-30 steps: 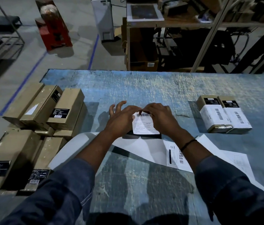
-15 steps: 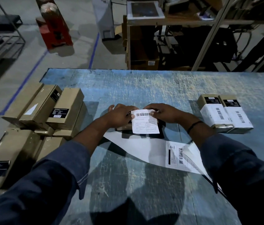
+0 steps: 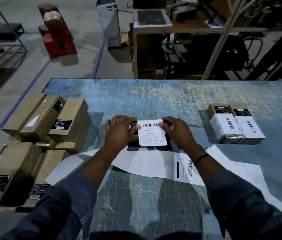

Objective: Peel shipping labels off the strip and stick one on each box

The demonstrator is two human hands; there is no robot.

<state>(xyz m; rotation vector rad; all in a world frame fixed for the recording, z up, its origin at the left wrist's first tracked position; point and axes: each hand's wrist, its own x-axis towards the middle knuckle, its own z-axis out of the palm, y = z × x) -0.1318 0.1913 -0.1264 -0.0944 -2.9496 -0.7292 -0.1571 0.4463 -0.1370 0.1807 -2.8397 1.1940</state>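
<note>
1. Nearest us, the long white label strip (image 3: 147, 163) lies curled across the scratched blue table (image 3: 154, 101).
2. Mid-table now: the left hand (image 3: 119, 132) curls round the small brown cardboard box (image 3: 133, 126), thumb on the white barcode label (image 3: 152, 135). The right hand (image 3: 178, 132) pinches that label's far right corner.
3. At left, the unlabelled brown boxes (image 3: 71, 122) sit piled.
4. Far right, two labelled boxes (image 3: 235, 123) lie touching.
</note>
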